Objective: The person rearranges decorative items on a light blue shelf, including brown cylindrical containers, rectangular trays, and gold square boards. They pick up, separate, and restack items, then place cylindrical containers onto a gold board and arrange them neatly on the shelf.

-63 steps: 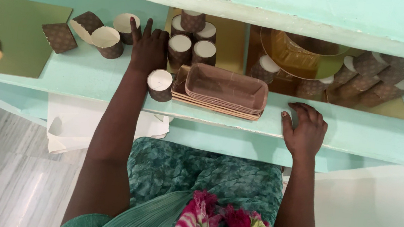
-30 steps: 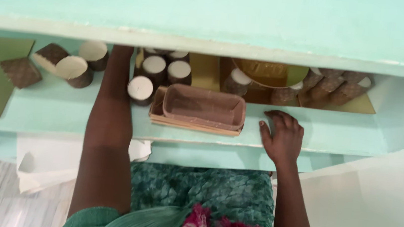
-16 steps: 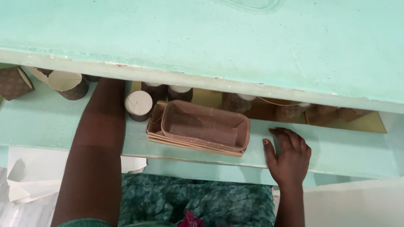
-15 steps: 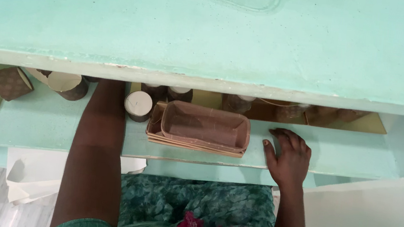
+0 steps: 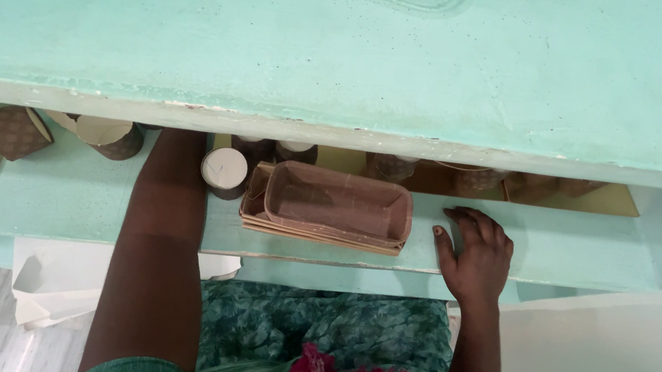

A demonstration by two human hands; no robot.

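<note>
Mint-green shelf (image 5: 83, 201) under a thick slab: our right hand (image 5: 475, 254) lies flat, fingers loose, empty, just beside the stacked brown paper loaf trays (image 5: 329, 208). Left hand's hidden behind the slab, can't tell its grip.

We are resting our right hand (image 5: 475, 254) on the shelf (image 5: 59, 198), just right of the stacked paper trays (image 5: 329, 208). A paper cup (image 5: 223, 172) is lying left of the trays, beside our left forearm (image 5: 168, 218), whose hand is reaching back under the desk (image 5: 345, 48) overhead.

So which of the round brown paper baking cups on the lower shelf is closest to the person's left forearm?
The upright brown paper cup with the white inside, beside the stacked rectangular brown paper loaf trays. It almost touches the left forearm; others stand farther away.
</note>
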